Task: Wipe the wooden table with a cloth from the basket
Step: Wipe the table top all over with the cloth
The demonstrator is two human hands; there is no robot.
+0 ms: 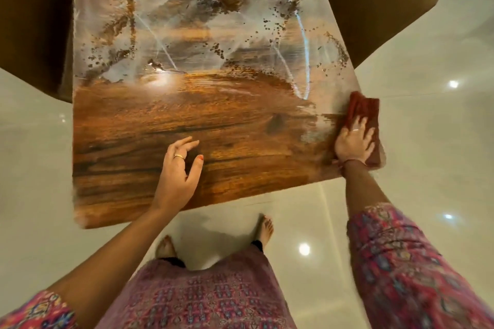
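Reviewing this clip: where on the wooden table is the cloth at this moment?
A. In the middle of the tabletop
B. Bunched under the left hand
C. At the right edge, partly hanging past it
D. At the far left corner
C: the right hand presses flat on the reddish cloth at the right edge of the wooden table, with part of the cloth overhanging the floor; the left hand holds nothing.

- one wooden table [149, 125], top streaky with whitish film and dark specks
- one reddish cloth [363, 109], folded flat at the table's right edge
- two hands: left hand [179, 168] and right hand [354, 141]
- two rings, one on each hand
- two brown chairs, left chair [32, 27] and right chair [382, 8]
- two bare feet on the shiny floor [427, 141]
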